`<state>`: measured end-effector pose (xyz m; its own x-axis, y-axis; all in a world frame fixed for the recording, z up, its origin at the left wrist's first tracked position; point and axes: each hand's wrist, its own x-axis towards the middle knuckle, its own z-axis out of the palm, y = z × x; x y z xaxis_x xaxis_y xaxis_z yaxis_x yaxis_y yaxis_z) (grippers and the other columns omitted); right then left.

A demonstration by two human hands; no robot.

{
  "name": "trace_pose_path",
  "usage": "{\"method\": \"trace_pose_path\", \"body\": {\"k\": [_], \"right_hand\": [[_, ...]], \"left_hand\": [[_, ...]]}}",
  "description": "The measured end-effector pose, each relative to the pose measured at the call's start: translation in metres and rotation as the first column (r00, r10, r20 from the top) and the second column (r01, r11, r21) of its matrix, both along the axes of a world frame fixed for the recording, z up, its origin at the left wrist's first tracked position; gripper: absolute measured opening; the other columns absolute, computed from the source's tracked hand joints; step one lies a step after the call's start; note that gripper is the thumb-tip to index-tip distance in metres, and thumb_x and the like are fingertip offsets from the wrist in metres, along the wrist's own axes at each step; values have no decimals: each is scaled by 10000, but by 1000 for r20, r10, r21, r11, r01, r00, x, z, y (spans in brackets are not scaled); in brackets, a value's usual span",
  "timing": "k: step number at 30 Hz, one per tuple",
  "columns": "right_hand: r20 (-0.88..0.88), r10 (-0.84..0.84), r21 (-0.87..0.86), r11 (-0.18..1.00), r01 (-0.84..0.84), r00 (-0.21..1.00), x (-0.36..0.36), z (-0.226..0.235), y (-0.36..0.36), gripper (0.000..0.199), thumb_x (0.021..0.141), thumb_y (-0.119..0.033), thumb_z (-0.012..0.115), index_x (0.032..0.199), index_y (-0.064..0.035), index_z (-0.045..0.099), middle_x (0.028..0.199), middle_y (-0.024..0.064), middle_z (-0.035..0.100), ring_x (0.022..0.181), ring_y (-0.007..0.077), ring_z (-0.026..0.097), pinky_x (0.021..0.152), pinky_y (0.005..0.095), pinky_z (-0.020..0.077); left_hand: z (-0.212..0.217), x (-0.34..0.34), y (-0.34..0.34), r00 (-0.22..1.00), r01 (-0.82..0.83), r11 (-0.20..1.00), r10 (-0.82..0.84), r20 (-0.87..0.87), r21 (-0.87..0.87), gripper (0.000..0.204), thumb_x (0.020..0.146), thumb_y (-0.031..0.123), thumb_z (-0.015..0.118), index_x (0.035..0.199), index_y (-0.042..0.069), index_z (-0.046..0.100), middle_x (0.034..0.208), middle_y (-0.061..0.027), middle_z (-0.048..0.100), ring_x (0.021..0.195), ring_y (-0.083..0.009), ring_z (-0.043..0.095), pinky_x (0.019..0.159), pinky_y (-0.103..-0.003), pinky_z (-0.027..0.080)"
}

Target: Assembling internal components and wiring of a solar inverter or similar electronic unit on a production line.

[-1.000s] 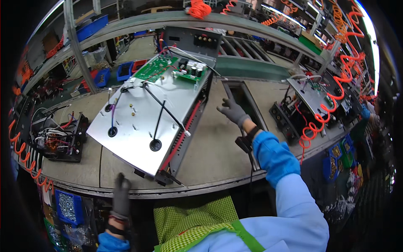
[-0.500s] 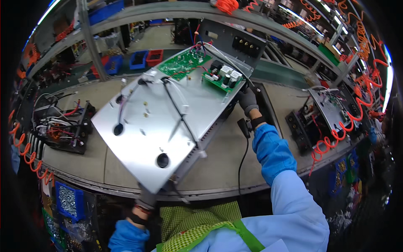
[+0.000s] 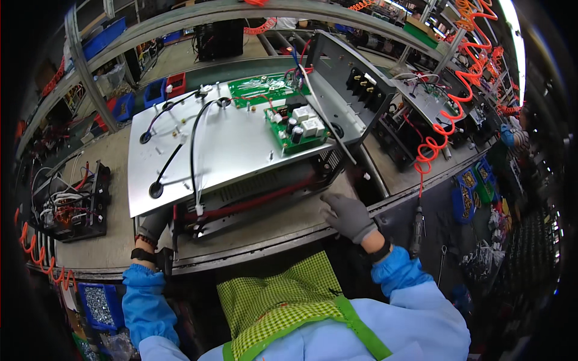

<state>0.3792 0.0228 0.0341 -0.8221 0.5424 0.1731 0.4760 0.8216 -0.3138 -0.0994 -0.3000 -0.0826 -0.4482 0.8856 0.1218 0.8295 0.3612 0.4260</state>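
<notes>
A metal chassis lies before me on the bench, its flat silver plate [image 3: 174,138] raised above a dark slotted body [image 3: 253,192]. Two green circuit boards sit on the plate: a flat one [image 3: 259,88] at the back and one with white and black components [image 3: 298,127] at the right. Black cables [image 3: 194,150] rise through holes in the plate. My gloved left hand [image 3: 155,227] is at the chassis's front left corner, its fingers hidden under the plate's edge. My gloved right hand [image 3: 350,219] is open over the bench's front edge, fingers apart, holding nothing, just right of the chassis.
Another wired unit [image 3: 72,201] stands at the left, and more units [image 3: 421,105] at the right. A screwdriver-like tool [image 3: 416,231] hangs on a red coiled hose [image 3: 435,141]. Blue bins [image 3: 99,305] of small metal parts flank the bench [image 3: 241,243]. A metal rail [image 3: 198,18] crosses behind.
The chassis has turned, so its long front side now runs nearly along the bench edge. My right hand has let go of its right side and come nearer. My left hand stays at its near-left corner.
</notes>
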Motion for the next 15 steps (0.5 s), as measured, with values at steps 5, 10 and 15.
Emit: {"method": "trace_pose_path", "body": {"k": [5,10,15], "right_hand": [[145,68,455,881,-128,987,-42,-40,56,196,810,-151,570,963,-50,637,896,178,657,702,322,657,612,435,517],[178,137,451,869,-205,974,-63,-60,89,130,801,-159,571,883,-76,627,883,160,652,771,311,652,685,434,518],[322,81,491,837,-239,943,-57,-25,93,197,809,-217,579,895,-55,652,866,181,642,841,368,621,786,444,497]], "left_hand": [[19,43,34,977,-137,968,96,190,213,186,926,136,508,993,56,661,952,-175,681,952,-317,646,782,-367,511],[41,78,48,866,-356,898,213,452,259,309,931,321,542,1032,37,608,850,-190,672,788,-289,653,704,-380,507],[63,128,27,832,-386,888,217,511,251,499,918,368,573,1283,34,502,1082,-215,655,951,-286,671,781,-359,523]]}}
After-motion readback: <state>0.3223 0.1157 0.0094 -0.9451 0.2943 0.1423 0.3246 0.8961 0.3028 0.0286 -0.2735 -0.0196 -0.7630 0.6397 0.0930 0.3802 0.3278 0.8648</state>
